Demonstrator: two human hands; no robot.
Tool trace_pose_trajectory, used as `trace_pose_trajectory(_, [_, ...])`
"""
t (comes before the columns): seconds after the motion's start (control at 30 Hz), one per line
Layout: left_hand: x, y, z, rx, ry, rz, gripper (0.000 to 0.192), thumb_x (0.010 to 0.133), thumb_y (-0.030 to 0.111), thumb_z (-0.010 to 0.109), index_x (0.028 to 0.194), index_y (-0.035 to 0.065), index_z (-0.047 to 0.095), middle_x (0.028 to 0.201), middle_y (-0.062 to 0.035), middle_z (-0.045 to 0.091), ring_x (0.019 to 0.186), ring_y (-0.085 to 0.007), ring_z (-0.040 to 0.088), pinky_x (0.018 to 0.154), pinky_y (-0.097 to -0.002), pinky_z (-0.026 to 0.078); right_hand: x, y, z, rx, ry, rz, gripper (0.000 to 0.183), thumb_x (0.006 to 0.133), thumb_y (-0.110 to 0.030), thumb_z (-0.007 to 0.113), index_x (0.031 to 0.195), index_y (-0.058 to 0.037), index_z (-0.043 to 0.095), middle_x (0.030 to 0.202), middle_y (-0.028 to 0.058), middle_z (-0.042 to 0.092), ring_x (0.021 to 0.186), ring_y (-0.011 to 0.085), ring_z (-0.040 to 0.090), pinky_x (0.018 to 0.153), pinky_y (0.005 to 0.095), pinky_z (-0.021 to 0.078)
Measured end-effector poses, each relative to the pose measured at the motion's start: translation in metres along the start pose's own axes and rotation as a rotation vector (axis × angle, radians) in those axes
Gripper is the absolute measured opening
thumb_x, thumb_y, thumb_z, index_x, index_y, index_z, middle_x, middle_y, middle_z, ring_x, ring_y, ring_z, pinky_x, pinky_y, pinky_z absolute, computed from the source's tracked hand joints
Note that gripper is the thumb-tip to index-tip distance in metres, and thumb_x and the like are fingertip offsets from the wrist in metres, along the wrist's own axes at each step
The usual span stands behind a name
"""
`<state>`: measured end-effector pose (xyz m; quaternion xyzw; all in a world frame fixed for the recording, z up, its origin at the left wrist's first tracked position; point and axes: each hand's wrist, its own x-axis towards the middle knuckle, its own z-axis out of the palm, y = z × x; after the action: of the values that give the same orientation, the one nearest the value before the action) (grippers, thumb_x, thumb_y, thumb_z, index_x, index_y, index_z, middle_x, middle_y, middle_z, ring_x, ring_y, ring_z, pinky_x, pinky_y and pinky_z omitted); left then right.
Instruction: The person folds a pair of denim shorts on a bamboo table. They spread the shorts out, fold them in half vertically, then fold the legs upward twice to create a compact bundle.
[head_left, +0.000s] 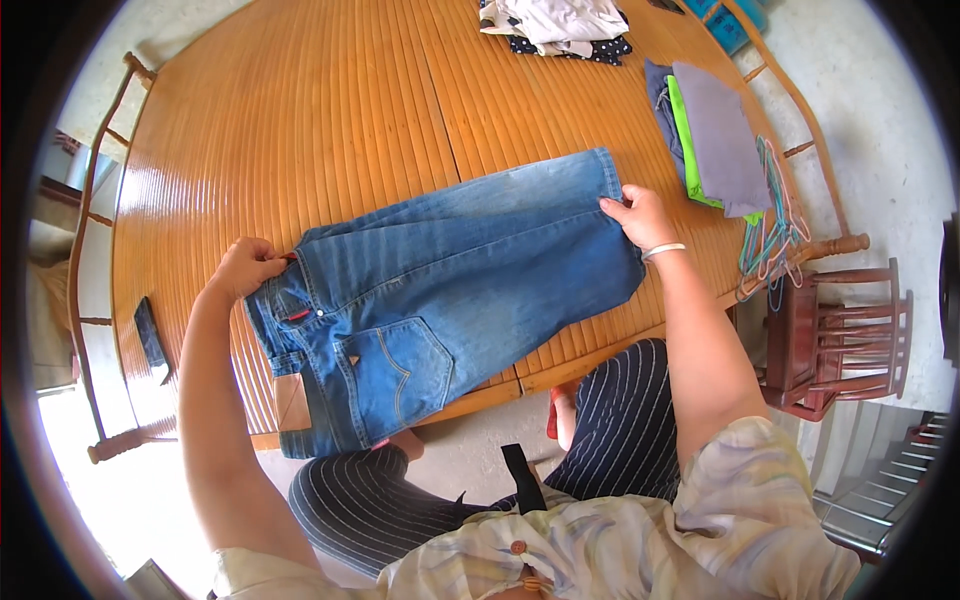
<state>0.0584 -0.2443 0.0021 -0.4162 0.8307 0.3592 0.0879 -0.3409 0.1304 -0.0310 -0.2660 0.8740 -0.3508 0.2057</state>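
A pair of blue denim jeans (465, 277), folded lengthwise, lies across the near part of a slatted wooden bed (300, 112). The waistband, with a tan leather patch (292, 402), is at the left and hangs a little over the near edge. My left hand (249, 268) pinches the upper corner of the waistband between thumb and fingers. With a pale bangle on its wrist, my right hand (637, 217) grips the denim beside the leg hem at the right end. The back pocket faces up.
Folded grey and green clothes (720, 142) lie at the right, beside several wire hangers (780, 225). Farther back sits a white and dotted clothes pile (555, 26). A dark flat object (152, 334) lies at the left. Red wooden chairs (832, 337) stand at the right.
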Motion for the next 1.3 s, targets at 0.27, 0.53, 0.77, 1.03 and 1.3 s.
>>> trace_pose_trajectory(0.27, [-0.02,0.059,0.001,0.119,0.17,0.168,0.035,0.078,0.032,0.065,0.088,-0.0018,0.068,0.084,-0.0155,0.066,0.082,-0.0249,0.064,0.074,-0.0354,0.049,0.027,0.008,-0.008,-0.061,0.17,-0.07,0.043,0.076,-0.025,0.071,0.106,0.0034,0.06,0.094,0.0191,0.065,0.086,0.0264,0.063,0.077,0.0348,0.0486])
trace_pose_trajectory(0.53, [-0.032,0.053,0.017,0.122,0.16,0.166,0.032,0.07,0.023,0.075,0.09,-0.0014,0.068,0.086,-0.0166,0.066,0.083,-0.0269,0.065,0.077,-0.0349,0.051,0.042,-0.025,0.021,-0.364,0.261,-0.474,0.037,0.079,-0.012,0.067,0.113,-0.0023,0.057,0.107,0.0191,0.06,0.103,0.0349,0.055,0.089,0.0393,0.044])
trace_pose_trajectory(0.77, [-0.036,0.052,0.009,0.111,0.058,0.059,0.03,0.058,0.008,0.078,0.083,0.0026,0.063,0.08,-0.0093,0.064,0.079,-0.0188,0.062,0.073,-0.0306,0.05,0.038,-0.012,0.01,-0.004,0.31,-0.362,0.017,0.075,-0.007,0.07,0.086,-0.0012,0.059,0.081,0.0117,0.06,0.077,0.0256,0.058,0.072,0.0327,0.0459])
trace_pose_trajectory(1.03, [-0.042,0.034,0.022,0.055,0.155,0.412,0.029,0.053,-0.004,0.071,0.076,0.0047,0.055,0.095,-0.0108,0.062,0.092,-0.0266,0.06,0.083,-0.0343,0.047,0.045,0.008,0.016,0.476,0.26,-0.323,0.013,0.08,0.0,0.067,0.088,-0.0037,0.057,0.085,-0.0004,0.059,0.08,0.0078,0.052,0.074,0.0232,0.0439])
trace_pose_trajectory(1.3, [-0.046,0.047,0.018,0.04,0.204,0.233,0.047,0.062,0.013,0.071,0.106,0.004,0.061,0.103,-0.0161,0.061,0.1,-0.0328,0.059,0.089,-0.0394,0.046,0.033,-0.016,0.008,0.399,0.186,-0.277,0.018,0.08,0.001,0.066,0.096,-0.0032,0.059,0.088,0.0006,0.06,0.083,0.0075,0.053,0.078,0.022,0.0441])
